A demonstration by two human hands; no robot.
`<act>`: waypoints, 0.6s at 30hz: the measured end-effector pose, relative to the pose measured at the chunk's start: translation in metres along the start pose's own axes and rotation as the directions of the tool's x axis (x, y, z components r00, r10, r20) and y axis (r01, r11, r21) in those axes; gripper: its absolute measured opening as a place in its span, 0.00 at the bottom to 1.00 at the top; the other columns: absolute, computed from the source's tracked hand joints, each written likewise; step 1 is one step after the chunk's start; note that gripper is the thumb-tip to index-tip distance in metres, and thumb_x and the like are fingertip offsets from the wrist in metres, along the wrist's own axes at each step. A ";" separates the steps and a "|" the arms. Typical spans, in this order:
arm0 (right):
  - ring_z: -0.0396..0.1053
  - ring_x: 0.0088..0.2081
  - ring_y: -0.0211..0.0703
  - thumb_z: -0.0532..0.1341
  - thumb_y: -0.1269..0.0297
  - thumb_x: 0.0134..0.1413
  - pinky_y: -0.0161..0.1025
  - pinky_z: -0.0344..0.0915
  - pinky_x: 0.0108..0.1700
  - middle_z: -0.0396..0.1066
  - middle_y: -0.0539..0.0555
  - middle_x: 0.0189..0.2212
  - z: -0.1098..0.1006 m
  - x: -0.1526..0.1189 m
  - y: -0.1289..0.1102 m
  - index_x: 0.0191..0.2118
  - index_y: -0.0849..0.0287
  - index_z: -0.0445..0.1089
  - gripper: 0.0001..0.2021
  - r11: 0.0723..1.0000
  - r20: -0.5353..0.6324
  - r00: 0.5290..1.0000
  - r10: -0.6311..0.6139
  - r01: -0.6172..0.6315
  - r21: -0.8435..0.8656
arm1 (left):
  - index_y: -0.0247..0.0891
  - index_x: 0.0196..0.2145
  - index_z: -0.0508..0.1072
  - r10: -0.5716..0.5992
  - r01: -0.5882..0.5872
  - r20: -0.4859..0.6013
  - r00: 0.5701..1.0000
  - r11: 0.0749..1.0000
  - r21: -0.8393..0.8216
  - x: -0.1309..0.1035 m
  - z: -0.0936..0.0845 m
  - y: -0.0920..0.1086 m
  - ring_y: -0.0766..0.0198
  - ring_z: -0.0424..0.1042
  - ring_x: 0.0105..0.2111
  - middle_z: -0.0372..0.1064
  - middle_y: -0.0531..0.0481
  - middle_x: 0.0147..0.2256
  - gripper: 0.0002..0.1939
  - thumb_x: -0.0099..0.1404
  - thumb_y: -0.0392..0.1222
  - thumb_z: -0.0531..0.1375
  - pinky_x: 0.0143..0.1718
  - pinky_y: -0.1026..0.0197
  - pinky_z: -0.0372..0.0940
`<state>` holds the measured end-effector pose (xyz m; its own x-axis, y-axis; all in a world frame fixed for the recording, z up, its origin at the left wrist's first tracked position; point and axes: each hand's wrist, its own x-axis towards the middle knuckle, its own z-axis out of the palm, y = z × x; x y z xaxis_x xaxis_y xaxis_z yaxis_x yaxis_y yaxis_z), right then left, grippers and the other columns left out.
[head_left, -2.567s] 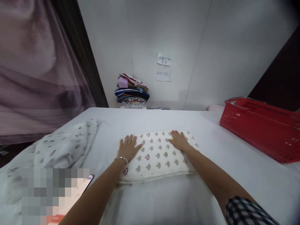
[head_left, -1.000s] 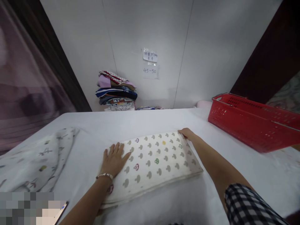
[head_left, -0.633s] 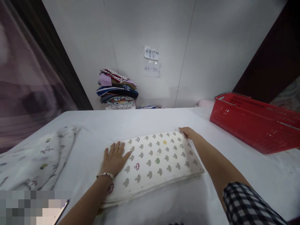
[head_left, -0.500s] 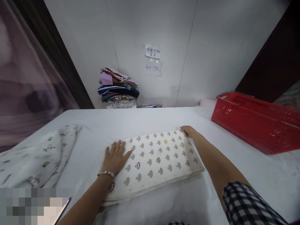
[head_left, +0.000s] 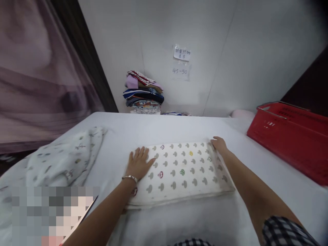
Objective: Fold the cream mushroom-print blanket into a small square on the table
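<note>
A folded white cloth with a mushroom print lies on the table in front of me. My left hand rests flat on its left end, fingers spread. At the far right corner, my right hand has its fingers curled on the cloth's edge. That right end looks slightly raised, with a shaded strip along it. The fingertips of my right hand are partly hidden.
A crumpled white patterned cloth lies on the left of the white table. A red basket stands at the right. Behind the table is a stack of folded fabrics, below paper signs on the wall.
The whole view has shifted, so things appear farther right. My left hand stays flat on the cloth. At the right end, the cloth's edge now looks a little more lifted by my right hand.
</note>
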<state>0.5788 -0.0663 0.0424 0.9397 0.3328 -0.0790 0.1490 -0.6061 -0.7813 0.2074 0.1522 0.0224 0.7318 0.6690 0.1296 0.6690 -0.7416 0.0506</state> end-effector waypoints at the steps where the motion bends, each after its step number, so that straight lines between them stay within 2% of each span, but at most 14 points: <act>1: 0.68 0.46 0.52 0.60 0.63 0.46 0.46 0.63 0.49 0.69 0.60 0.46 0.002 -0.007 -0.003 0.52 0.61 0.65 0.24 0.998 0.000 0.998 -0.059 0.059 -0.035 | 0.39 0.60 0.56 -0.004 0.004 0.000 1.000 1.000 -0.007 0.000 0.000 0.000 0.49 0.43 0.62 0.46 0.44 0.62 0.36 0.62 0.63 0.41 0.60 0.42 0.36; 3: 0.61 0.53 0.52 0.57 0.60 0.50 0.47 0.54 0.57 0.62 0.59 0.55 0.012 -0.024 -0.008 0.54 0.60 0.63 0.24 0.965 0.049 0.972 -0.229 0.233 -0.119 | 0.40 0.60 0.56 -0.008 0.008 0.002 1.000 1.000 -0.022 -0.001 0.000 0.001 0.49 0.42 0.62 0.46 0.45 0.63 0.36 0.62 0.63 0.41 0.60 0.42 0.35; 5: 0.52 0.59 0.50 0.52 0.56 0.55 0.46 0.46 0.61 0.55 0.57 0.60 0.029 -0.041 -0.010 0.56 0.59 0.62 0.24 0.850 0.178 0.881 -0.438 0.470 -0.236 | 0.40 0.60 0.55 -0.011 0.011 0.001 1.000 0.999 -0.032 -0.001 0.001 0.000 0.50 0.42 0.63 0.45 0.45 0.63 0.36 0.62 0.64 0.41 0.60 0.43 0.34; 7: 0.44 0.63 0.50 0.48 0.52 0.57 0.49 0.40 0.62 0.49 0.56 0.62 0.046 -0.055 -0.007 0.59 0.60 0.58 0.27 0.690 0.341 0.782 -0.521 0.621 -0.371 | 0.39 0.61 0.54 -0.014 0.014 0.003 1.000 0.999 -0.043 -0.002 0.002 0.000 0.50 0.41 0.63 0.44 0.44 0.63 0.37 0.62 0.65 0.40 0.61 0.43 0.34; 8: 0.41 0.64 0.50 0.47 0.50 0.58 0.51 0.38 0.62 0.47 0.56 0.63 0.053 -0.060 -0.005 0.60 0.60 0.55 0.28 0.625 0.401 0.763 -0.507 0.646 -0.438 | 0.38 0.61 0.53 -0.020 0.020 0.004 1.000 0.998 -0.051 -0.003 0.003 0.000 0.51 0.40 0.63 0.43 0.44 0.63 0.38 0.61 0.65 0.40 0.61 0.44 0.33; 12: 0.38 0.64 0.49 0.42 0.48 0.59 0.53 0.37 0.62 0.43 0.55 0.64 0.065 -0.061 0.007 0.63 0.59 0.48 0.31 0.533 0.437 0.798 -0.415 0.603 -0.594 | 0.35 0.62 0.50 -0.050 0.053 0.029 0.998 0.993 -0.106 -0.004 0.002 0.002 0.52 0.37 0.64 0.40 0.42 0.64 0.41 0.60 0.67 0.40 0.61 0.46 0.31; 16: 0.38 0.64 0.48 0.40 0.49 0.59 0.54 0.38 0.62 0.43 0.55 0.64 0.064 -0.055 0.013 0.63 0.59 0.48 0.30 0.488 0.439 0.782 -0.442 0.621 -0.613 | 0.38 0.61 0.53 -0.080 0.099 0.102 0.992 0.975 -0.197 0.001 -0.006 -0.001 0.55 0.38 0.63 0.42 0.44 0.64 0.39 0.61 0.66 0.39 0.61 0.47 0.32; 18: 0.39 0.64 0.49 0.40 0.49 0.59 0.54 0.39 0.61 0.44 0.55 0.64 0.064 -0.055 0.014 0.63 0.60 0.48 0.30 0.478 0.438 0.776 -0.453 0.626 -0.616 | 0.40 0.60 0.55 -0.149 0.180 0.145 0.978 0.956 -0.231 0.003 -0.012 -0.009 0.55 0.38 0.63 0.42 0.45 0.64 0.35 0.62 0.64 0.39 0.61 0.46 0.35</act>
<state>0.5095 -0.0471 -0.0036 0.5272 0.8495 0.0210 0.8494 -0.5261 -0.0419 0.2025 0.1603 0.0346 0.6347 0.7724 -0.0245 0.7416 -0.5998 0.3004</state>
